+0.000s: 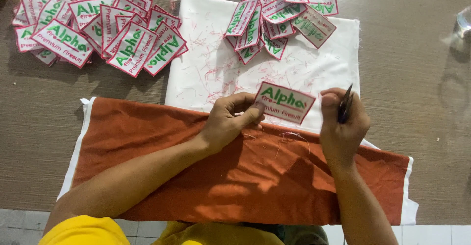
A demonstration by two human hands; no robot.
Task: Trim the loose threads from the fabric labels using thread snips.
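Brown woven tabletop (417, 103), pale tiled floor along the lower edge; white cloth (206, 63) spread at centre, strewn with red thread trimmings; folded rust-orange fabric (206, 166) laid over its near edge, white border showing at both ends. Left pile of patches (93, 29) and upper pile of patches (279, 14) both cut off by the top edge, many overlapped and half hidden; clear object at the right edge blurred, not identifiable. Embroidered patch (284, 102): white rectangle, red border, green and red lettering; long axis running left to right, right end tilted slightly down; held just above the seam between white cloth and orange fabric. Left hand (230, 120) pinching the patch's left end, thumb over its lower corner; right hand (343, 122) closed round a dark slim tool (345, 105), tip pointing up, kind unclear, thumb beside the patch's right end.
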